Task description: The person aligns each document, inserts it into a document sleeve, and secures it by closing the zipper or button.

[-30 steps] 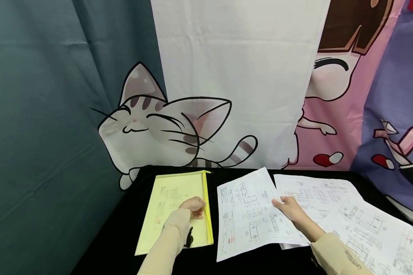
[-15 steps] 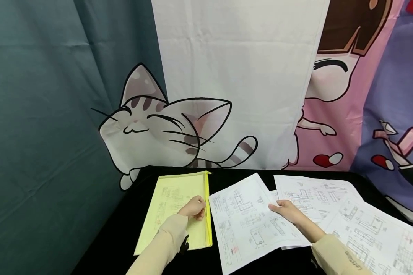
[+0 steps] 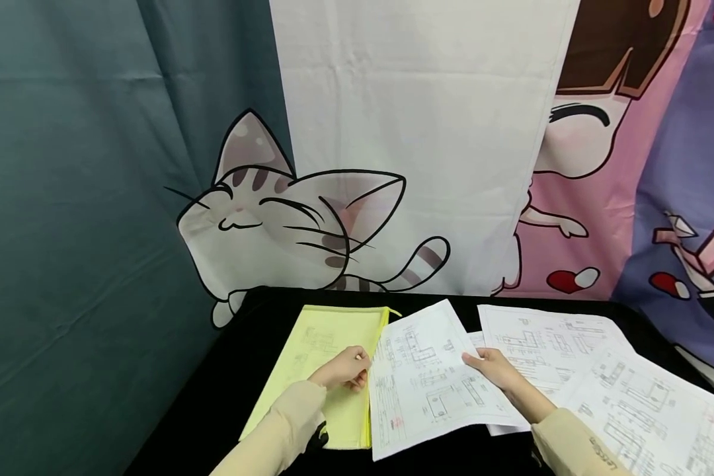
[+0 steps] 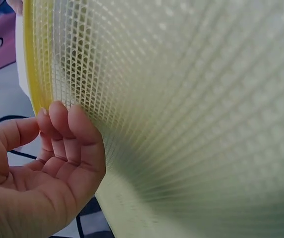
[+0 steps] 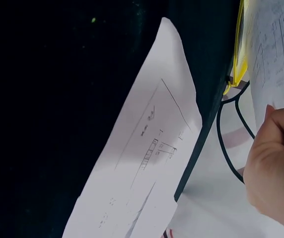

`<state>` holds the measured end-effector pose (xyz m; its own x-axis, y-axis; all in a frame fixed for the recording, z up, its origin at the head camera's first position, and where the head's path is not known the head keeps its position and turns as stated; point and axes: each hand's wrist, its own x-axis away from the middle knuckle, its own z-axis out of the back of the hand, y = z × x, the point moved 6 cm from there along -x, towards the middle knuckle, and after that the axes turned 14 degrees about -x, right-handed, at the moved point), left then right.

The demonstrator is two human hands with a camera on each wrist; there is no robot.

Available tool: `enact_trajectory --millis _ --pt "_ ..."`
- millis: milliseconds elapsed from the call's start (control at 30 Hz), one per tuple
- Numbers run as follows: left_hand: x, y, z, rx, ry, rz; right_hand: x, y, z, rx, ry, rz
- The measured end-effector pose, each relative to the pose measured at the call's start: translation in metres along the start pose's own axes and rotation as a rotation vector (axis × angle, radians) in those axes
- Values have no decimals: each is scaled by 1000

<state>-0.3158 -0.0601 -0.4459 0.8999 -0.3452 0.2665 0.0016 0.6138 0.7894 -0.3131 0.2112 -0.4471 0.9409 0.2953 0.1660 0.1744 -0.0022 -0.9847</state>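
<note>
A yellow translucent mesh zipper pouch (image 3: 300,350) lies toward the left of the dark table, with faint print showing through. My left hand (image 3: 342,370) pinches its right side by the yellow zipper edge; up close, the left wrist view has thumb and fingertips (image 4: 58,116) meeting at that edge, under the mesh (image 4: 191,94). A white sheet of technical drawings (image 3: 416,390) is held up by my right hand (image 3: 498,370), thumb on top at its right edge. The sheet's left edge meets or overlaps the zipper side; whether it is inside cannot be told.
More drawing sheets (image 3: 648,403) lie overlapping on the right of the black-covered table (image 3: 184,436). Behind the table hangs a cartoon cat curtain (image 3: 262,244), close to its back edge.
My left hand has drawn the pouch's zipper side rightward and slanted it. The sheet in my right hand moved left and down, then slightly back up, and now adjoins the pouch.
</note>
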Motion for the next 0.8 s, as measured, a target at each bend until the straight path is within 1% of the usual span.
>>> enact_trajectory --millis 167,333,400,433,500,633,700,800 --pt "5 5 -4 -28 -56 -27 -1 5 3 -6 74 -25" --pt "6 8 -5 -39 -129 -60 1 7 8 27 143 -3" --pt "6 10 -5 -44 -153 -75 2 8 10 19 183 4" --pt "7 10 -5 -47 -162 -80 2 8 10 17 193 11" --pt "6 11 -6 -53 -177 -90 2 8 9 14 184 28" --pt "6 13 -8 -52 -184 -93 1 5 5 39 168 80" --pt "5 14 -9 -24 -180 -90 1 4 3 54 189 100" --pt "3 17 -10 33 -158 -86 -1 3 -2 72 232 110"
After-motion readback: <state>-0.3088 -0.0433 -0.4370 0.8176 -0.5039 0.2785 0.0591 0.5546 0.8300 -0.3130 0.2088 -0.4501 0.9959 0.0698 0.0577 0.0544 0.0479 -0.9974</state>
